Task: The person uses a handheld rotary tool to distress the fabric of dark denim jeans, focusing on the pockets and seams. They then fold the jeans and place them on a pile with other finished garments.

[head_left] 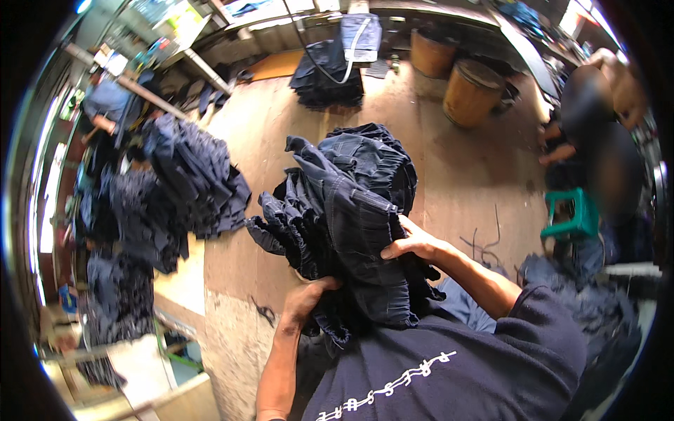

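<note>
A thick bundle of dark blue denim garments, with pale stitching and gathered edges, is held against the front of my dark shirt. My left hand grips its lower left side, its fingertips hidden under the cloth. On the right side, my right hand clasps the bundle, thumb on top and the other fingers partly out of sight. Several layers hang loosely to the left of the bundle. More folded denim shows at its far end; I cannot tell whether it belongs to the same bundle.
Dark garments lie heaped at left, with a person behind. A denim stack stands at the back, near two brown drums. Rightward are a green stool, other people and a cloth heap.
</note>
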The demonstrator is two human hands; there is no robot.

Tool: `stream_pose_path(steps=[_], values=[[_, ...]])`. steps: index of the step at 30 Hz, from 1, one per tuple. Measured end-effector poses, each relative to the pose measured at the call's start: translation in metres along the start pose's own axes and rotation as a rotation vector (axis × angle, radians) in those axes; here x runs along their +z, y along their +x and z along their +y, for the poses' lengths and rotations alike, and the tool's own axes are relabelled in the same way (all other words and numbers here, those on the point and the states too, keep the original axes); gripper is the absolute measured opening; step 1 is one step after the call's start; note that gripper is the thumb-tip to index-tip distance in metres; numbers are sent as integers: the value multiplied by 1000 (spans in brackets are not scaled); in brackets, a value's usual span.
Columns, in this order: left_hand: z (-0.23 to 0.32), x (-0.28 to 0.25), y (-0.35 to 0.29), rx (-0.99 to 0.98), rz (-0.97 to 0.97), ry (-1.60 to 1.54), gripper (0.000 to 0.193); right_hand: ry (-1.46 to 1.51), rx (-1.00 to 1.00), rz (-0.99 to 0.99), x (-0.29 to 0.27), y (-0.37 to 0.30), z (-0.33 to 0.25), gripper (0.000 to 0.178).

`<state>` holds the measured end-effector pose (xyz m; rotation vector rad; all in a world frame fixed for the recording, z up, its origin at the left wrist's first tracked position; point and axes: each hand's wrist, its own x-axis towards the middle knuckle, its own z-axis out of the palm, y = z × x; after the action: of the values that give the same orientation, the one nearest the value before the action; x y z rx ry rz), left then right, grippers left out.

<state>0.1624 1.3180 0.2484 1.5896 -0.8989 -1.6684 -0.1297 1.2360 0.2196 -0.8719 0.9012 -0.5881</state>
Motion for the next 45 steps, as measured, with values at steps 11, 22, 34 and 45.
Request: stream_pose_path(steps=[11, 22, 34, 45], values=[[89, -35, 130, 47, -613, 728, 69, 422, -280, 885, 162, -53, 49, 90], [94, 76, 503, -45, -1321, 1192, 28, 1261, -356, 1057, 54, 212, 58, 35], [56, 41, 653, 851, -268, 1079, 39, 989, 52, 1116, -146, 503, 85, 115], [32, 20, 648, 795, -433, 1606, 72, 765, -162, 828, -135, 387, 75, 106]])
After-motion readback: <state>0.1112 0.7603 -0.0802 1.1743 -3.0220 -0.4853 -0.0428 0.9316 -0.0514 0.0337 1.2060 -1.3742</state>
